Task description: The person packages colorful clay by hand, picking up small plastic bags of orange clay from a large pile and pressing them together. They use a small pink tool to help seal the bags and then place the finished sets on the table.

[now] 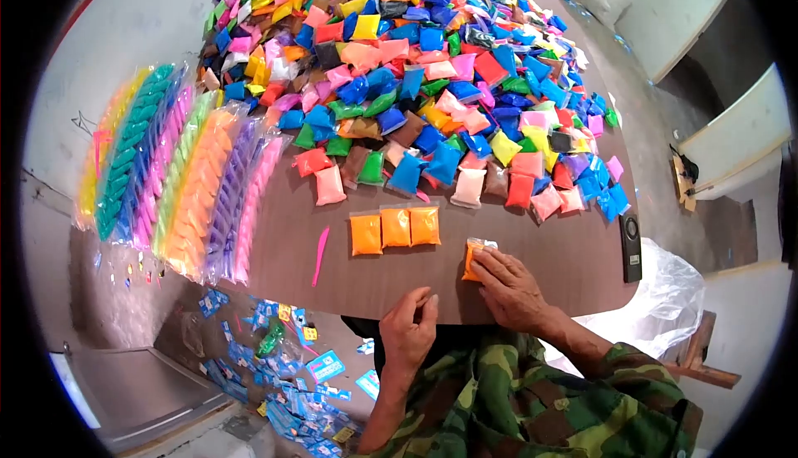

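Near the table's front edge, my right hand (509, 288) lies over an orange packet (470, 265), its fingers covering most of it. My left hand (409, 325) is at the table edge to the left, fingers curled with the thumb against the index finger; whether anything small is between them is hidden. Ahead of my left hand, three orange packets (396, 229) lie side by side in a row. A thin pink plastic tool (320, 256) lies left of that row.
A large heap of colourful packets (432, 84) covers the table's far part. Bagged braided strands (199, 184) hang over the left edge. A black device (631, 248) sits at the right edge. Blue and white cards (291, 400) litter the floor; clear plastic (657, 300) lies right.
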Demonstrator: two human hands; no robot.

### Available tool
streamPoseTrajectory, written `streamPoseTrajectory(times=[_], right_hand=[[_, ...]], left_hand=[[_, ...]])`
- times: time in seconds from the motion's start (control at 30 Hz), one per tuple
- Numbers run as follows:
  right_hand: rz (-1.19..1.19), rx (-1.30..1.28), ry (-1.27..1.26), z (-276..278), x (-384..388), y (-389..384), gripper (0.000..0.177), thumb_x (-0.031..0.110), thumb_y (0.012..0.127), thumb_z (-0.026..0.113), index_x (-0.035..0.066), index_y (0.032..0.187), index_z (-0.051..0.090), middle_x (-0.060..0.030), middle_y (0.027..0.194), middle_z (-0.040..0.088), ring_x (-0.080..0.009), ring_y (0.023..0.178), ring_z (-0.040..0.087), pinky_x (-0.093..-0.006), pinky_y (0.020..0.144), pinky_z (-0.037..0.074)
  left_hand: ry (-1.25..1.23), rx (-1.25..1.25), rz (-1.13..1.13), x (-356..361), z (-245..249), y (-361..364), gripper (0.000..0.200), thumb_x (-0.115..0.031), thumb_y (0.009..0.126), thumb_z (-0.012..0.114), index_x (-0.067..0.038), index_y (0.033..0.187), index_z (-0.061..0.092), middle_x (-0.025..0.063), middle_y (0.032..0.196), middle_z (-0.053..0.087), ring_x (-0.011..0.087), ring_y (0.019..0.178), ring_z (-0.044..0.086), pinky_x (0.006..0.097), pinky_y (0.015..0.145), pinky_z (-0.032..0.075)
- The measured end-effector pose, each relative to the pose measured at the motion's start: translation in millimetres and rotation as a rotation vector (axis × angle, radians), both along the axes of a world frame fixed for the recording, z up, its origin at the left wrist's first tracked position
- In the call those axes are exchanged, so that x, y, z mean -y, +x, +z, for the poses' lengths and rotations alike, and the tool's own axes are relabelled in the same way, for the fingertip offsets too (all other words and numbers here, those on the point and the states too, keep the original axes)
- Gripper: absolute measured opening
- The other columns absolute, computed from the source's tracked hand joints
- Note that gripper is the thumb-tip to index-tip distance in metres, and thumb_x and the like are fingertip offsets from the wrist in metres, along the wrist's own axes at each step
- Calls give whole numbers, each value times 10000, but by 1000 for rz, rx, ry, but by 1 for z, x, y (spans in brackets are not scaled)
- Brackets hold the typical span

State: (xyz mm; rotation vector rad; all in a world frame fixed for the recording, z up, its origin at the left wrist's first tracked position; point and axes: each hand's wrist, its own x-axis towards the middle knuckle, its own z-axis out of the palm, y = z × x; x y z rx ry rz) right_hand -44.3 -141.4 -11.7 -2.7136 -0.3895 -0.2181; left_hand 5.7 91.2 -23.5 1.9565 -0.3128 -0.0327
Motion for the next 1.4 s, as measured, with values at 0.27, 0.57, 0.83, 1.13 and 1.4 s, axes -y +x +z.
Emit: streamPoseTrajectory(times=[0.27, 0.57, 0.83, 1.13, 1.4], right_hand=[[20, 34, 77, -1, 6, 21, 488, 21, 880, 586, -9, 1367, 603, -184, 1494, 537, -331, 1410, 496, -441, 1158, 398], [-160, -31, 696, 4, -2, 33, 451, -93, 907, 597, 3, 1348, 616, -196, 1461, 553, -368, 1360, 546, -427, 1140, 444], [167, 250, 470, 14, -58, 105, 517, -78, 843, 636, -10, 1354, 609, -206, 1465, 552, -386, 1393, 515, -447, 1160, 426], [255, 278, 283, -23, -105, 149, 487, 26, 880, 582, -50, 1361, 574, -204, 1495, 513, -380, 1405, 488, -444, 1175, 406], [296, 256, 238, -34, -104, 151, 465, 97, 918, 559, -29, 1365, 574, -183, 1508, 506, -357, 1403, 490, -454, 1189, 387]], left_hand=[[16, 25, 35, 5, -4, 0, 162, -80, 928, 740, -2, 1069, 727, 118, 884, 746, 172, 773, 710, 308, 676, 557], [50, -23, 79, 11, -2, 1, 146, -66, 905, 766, -7, 1033, 728, 158, 909, 763, 254, 803, 766, 317, 714, 600], [126, -30, 83, 8, 5, -2, 202, -96, 920, 744, 16, 1086, 718, 166, 916, 754, 208, 786, 729, 327, 728, 565], [-71, -164, 115, -2, 0, -6, 191, -116, 921, 741, 35, 1031, 702, 155, 871, 739, 158, 751, 681, 316, 718, 548], [-22, -69, 93, -4, -2, -4, 159, -122, 905, 758, 16, 966, 708, 140, 805, 724, 157, 719, 681, 319, 683, 545]])
